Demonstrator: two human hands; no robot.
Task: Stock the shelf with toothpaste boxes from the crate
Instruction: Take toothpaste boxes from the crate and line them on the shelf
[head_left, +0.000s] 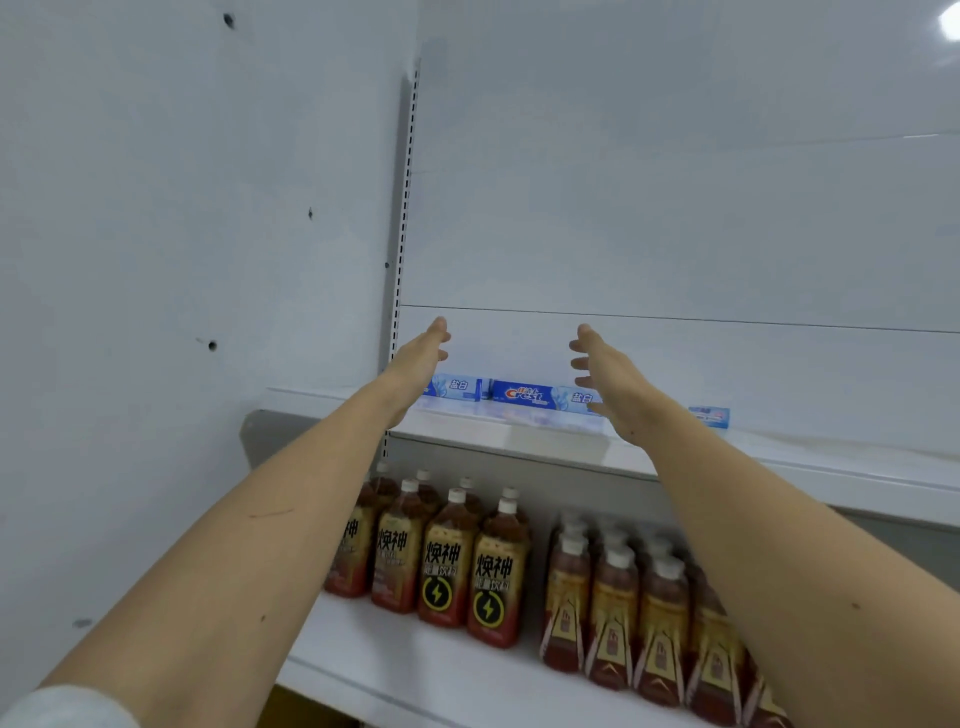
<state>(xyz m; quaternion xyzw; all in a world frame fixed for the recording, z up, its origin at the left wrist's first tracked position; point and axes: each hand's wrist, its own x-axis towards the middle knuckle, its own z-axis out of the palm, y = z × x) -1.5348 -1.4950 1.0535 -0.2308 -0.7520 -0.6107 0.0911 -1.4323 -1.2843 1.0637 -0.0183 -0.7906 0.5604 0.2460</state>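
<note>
Blue-and-white cardboard toothpaste boxes (540, 396) lie lengthwise in a row along the white metal upper shelf (810, 462), with a smaller box end (709, 417) at 3 o'clock of them. Below, brown drink bottles with white caps (470, 564) crowd the white lower shelf (415, 675). Left hand (418, 358) and right hand (610, 379) hover over the boxes, fingers spread, palms facing, gripping nothing.

- Blue Crest toothpaste boxes (540, 396) lie flat, end to end, along the upper shelf (519, 441).
- A smaller box (709, 417) sits further right, apart.
</note>
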